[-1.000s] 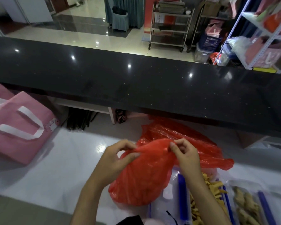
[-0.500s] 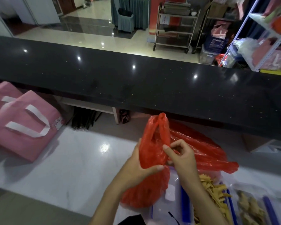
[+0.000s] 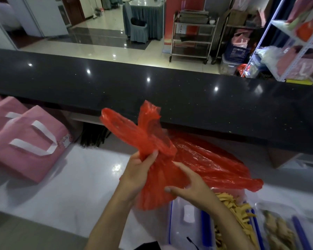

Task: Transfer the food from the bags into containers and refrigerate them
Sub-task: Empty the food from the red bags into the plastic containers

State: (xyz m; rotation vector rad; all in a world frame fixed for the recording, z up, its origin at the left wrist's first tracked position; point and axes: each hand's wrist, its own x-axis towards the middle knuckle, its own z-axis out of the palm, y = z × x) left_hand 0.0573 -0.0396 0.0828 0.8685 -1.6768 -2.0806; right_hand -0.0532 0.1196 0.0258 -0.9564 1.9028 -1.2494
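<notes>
Centrally, held bag: a red plastic bag (image 3: 157,181) is raised above the white bench (image 3: 65,188), its two handles sticking up and splaying apart.
Left hand: the left hand (image 3: 137,172) grips the gathered neck of the bag, fingers curled round the plastic.
Right hand: the right hand (image 3: 186,186) holds the bag's right side, thumb and fingers closed on the film.
Second bag: another red bag (image 3: 215,165) lies crumpled on the bench just behind the held one.
Containers: a clear container with blue clips (image 3: 188,221) sits below the bag; beside it are yellow strips of food (image 3: 233,210) and a further container of pale brown pieces (image 3: 280,230).
Surroundings: pink tote bags (image 3: 25,139) rest at far left; a black counter ledge (image 3: 206,101) runs across behind.
</notes>
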